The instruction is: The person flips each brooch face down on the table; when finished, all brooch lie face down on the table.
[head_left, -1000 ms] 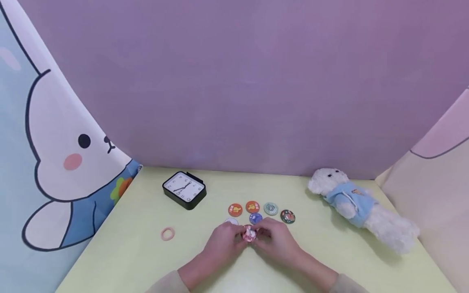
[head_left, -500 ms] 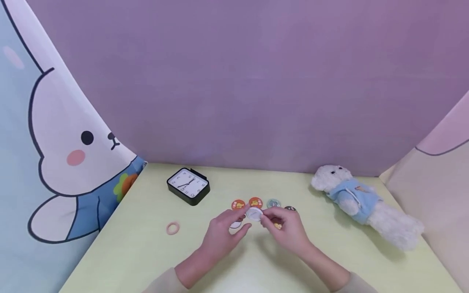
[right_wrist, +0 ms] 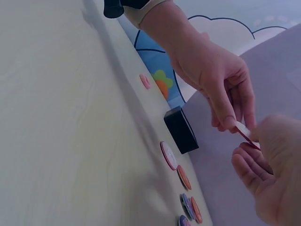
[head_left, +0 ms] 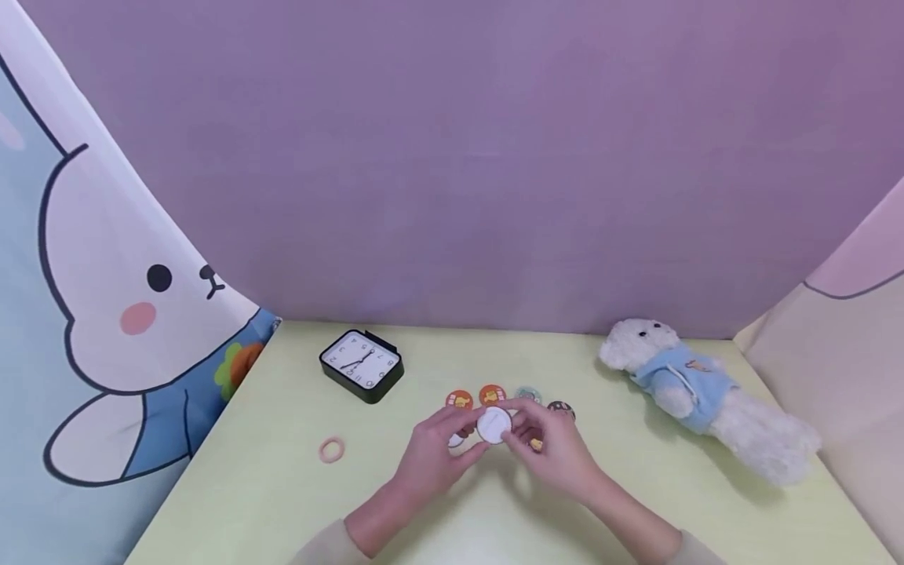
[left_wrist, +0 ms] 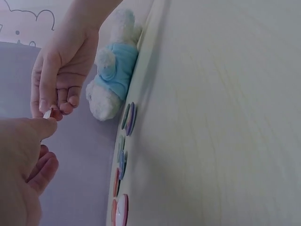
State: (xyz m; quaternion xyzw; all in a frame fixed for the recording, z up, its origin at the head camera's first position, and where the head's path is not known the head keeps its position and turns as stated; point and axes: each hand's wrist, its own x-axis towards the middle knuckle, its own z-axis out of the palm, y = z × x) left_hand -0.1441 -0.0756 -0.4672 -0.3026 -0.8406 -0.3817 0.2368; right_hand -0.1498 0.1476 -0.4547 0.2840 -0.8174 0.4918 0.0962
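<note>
Raised above the table, a round badge point(head_left: 493, 424) has its plain white back turned up toward the head view. My left hand point(head_left: 435, 453) pinches its left edge between thumb and fingers. On the opposite edge, my right hand point(head_left: 559, 453) grips it with thumb and index finger. From the right wrist view the badge point(right_wrist: 245, 134) appears edge-on as a thin white disc with a red rim. Beyond the hands lie two orange badges point(head_left: 492, 394), a teal badge point(head_left: 528, 394) and a dark badge point(head_left: 562, 409); others are partly hidden by my hands.
A black-framed clock point(head_left: 362, 365) lies face up at the back left. Nearer on that side is a small pink ring point(head_left: 331, 450). A white plush toy point(head_left: 678, 384) in a blue top lies at the right. Purple cloth point(head_left: 480, 173) closes off the back.
The badge has been lifted from the table and turned, so its white back replaces the patterned red face. My left hand opened off it half a second ago and now pinches its edge again.
</note>
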